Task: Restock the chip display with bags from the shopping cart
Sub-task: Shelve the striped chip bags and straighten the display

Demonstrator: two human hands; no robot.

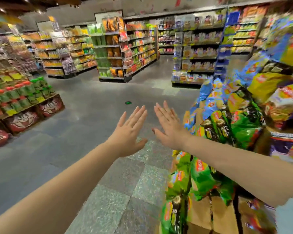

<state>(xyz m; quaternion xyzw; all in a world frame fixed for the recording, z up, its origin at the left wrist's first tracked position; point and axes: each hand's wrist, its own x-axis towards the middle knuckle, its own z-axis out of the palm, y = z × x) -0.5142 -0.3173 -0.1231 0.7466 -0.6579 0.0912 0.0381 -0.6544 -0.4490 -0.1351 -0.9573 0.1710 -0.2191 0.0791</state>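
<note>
hands, left [128, 130] and right [169, 127], flat, fingers forward, beside chip display [240, 119].

Two bare forearms reach into view, each ending in an uncovered hand: the left hand [129, 130] and the right hand [168, 126], with no rings, watch, bracelets or gloves showing on either. The fingernails are short and unpainted. At about four o'clock, the edge of a pale light-blue short fabric sleeve [289, 215] covers the right upper arm.
</note>
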